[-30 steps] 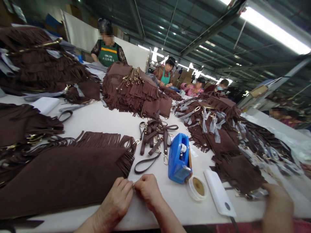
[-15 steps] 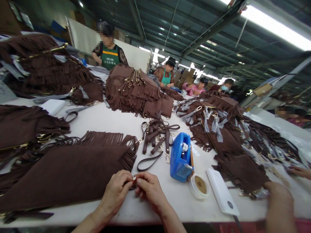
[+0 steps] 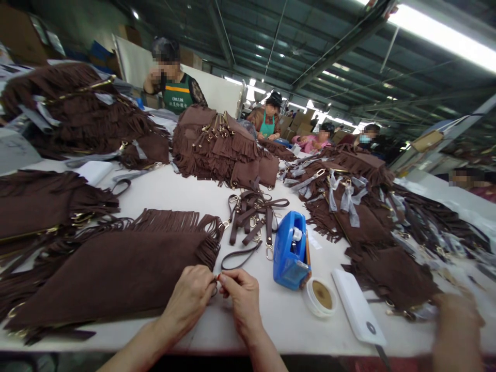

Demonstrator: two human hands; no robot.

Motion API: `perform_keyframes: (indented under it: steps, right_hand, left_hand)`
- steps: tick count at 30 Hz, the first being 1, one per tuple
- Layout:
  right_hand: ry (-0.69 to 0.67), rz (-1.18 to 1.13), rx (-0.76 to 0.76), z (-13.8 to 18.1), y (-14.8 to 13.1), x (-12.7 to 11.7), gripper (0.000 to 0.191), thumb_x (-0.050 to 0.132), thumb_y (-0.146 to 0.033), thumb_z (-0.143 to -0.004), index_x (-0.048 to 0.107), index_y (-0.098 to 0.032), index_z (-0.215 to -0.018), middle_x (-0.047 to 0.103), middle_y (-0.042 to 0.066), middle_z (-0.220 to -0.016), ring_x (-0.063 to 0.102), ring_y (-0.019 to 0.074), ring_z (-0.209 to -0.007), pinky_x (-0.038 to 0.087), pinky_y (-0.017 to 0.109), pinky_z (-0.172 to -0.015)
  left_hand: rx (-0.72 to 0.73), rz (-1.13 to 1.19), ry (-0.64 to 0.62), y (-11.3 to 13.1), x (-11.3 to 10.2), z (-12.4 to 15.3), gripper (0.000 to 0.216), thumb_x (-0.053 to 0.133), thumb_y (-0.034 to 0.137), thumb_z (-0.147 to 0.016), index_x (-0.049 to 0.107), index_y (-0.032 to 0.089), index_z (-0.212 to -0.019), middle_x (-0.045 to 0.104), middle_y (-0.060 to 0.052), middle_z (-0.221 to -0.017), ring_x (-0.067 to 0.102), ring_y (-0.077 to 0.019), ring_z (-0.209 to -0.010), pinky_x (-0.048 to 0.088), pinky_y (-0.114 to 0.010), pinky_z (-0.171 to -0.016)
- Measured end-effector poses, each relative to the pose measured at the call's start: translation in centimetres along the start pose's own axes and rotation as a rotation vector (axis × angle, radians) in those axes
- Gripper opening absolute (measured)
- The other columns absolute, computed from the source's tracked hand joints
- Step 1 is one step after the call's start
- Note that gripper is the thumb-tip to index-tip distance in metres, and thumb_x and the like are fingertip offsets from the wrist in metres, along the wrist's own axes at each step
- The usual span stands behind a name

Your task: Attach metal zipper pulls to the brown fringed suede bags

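Both hands meet at the table's front, beside the right end of a large dark brown fringed bag (image 3: 127,274). My left hand (image 3: 191,292) is closed in a pinch on a small dark strap-like piece (image 3: 214,292), mostly hidden by the fingers. My right hand (image 3: 242,297) pinches a tiny orange-red piece (image 3: 219,277) against the left fingertips; its kind cannot be made out. Just beyond the hands lies a brown wrist strap loop (image 3: 240,257). Farther back is a heap of brown straps with metal clasps (image 3: 253,219).
A blue tape dispenser (image 3: 289,253), a round tub (image 3: 321,298) and a white power bank-like device (image 3: 358,307) stand to the right. Piles of fringed bags (image 3: 217,142) line the back. A co-worker's blurred hand (image 3: 457,315) is at the right edge, near another brown bag (image 3: 395,274).
My hands stay together, with the fingers slightly shifted and the orange-red piece now at the right fingertips. The co-worker at the back left has raised a hand toward the head.
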State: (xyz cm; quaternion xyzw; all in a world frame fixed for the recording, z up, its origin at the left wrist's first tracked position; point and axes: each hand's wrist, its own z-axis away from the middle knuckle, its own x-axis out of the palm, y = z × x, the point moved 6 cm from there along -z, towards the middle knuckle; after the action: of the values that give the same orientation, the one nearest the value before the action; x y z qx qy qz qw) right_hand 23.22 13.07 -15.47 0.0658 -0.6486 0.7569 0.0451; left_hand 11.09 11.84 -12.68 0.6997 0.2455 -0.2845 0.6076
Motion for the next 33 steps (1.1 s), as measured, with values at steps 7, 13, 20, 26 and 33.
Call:
perform_keyframes:
  steps: [7, 13, 20, 26, 33]
  right_hand:
    - [0.035, 0.098, -0.283, 0.2, -4.3, 1.8, 0.014, 0.062, -0.030, -0.071, 0.066, -0.017, -0.071, 0.060, -0.001, -0.062, 0.051, 0.0109, -0.055, 0.042, 0.023, -0.054]
    - [-0.103, 0.250, -0.378, 0.6, -6.1, 3.3, 0.017, 0.049, -0.032, -0.081, 0.053, -0.018, -0.071, 0.049, -0.003, -0.060, 0.044, 0.0102, -0.055, 0.038, 0.023, -0.053]
    - [-0.060, 0.309, -0.443, 0.4, -6.8, 2.8, 0.023, 0.043, -0.034, -0.086, 0.059, -0.018, -0.086, 0.052, 0.000, -0.068, 0.047, 0.0113, -0.059, 0.039, 0.023, -0.055]
    - [-0.170, 0.057, -0.238, -0.2, -7.1, 4.3, 0.023, 0.054, -0.038, -0.077, 0.062, -0.017, -0.081, 0.054, -0.001, -0.063, 0.043, 0.0083, -0.052, 0.035, 0.020, -0.048]
    - [-0.165, -0.067, -0.112, -0.5, -6.9, 4.8, 0.022, 0.061, -0.036, -0.067, 0.060, -0.015, -0.071, 0.056, -0.002, -0.058, 0.045, 0.0075, -0.050, 0.036, 0.021, -0.050]
  left_hand:
    - [-0.181, 0.278, -0.153, 2.0, -3.0, -1.5, 0.023, 0.040, 0.037, -0.068, 0.046, 0.019, -0.055, 0.038, 0.005, -0.051, 0.036, -0.0112, -0.050, 0.029, -0.023, -0.047]
    - [-0.383, 0.657, -0.140, 2.0, -4.8, -0.9, 0.024, 0.056, 0.040, -0.060, 0.050, 0.017, -0.057, 0.032, 0.008, -0.049, 0.025, -0.0086, -0.048, 0.018, -0.023, -0.047]
    - [-0.324, 0.802, -0.153, 2.1, -6.3, -1.0, 0.022, 0.061, 0.035, -0.061, 0.064, 0.014, -0.066, 0.061, -0.002, -0.065, 0.048, -0.0141, -0.060, 0.034, -0.025, -0.058]
    - [-0.319, 0.816, -0.188, 2.7, -6.1, -0.8, 0.023, 0.062, 0.036, -0.063, 0.066, 0.013, -0.066, 0.059, -0.001, -0.059, 0.040, -0.0102, -0.052, 0.026, -0.024, -0.052]
    - [-0.348, 0.807, -0.185, 2.8, -6.1, -0.5, 0.022, 0.061, 0.036, -0.061, 0.061, 0.014, -0.061, 0.042, 0.006, -0.048, 0.023, -0.0076, -0.048, 0.015, -0.024, -0.048]
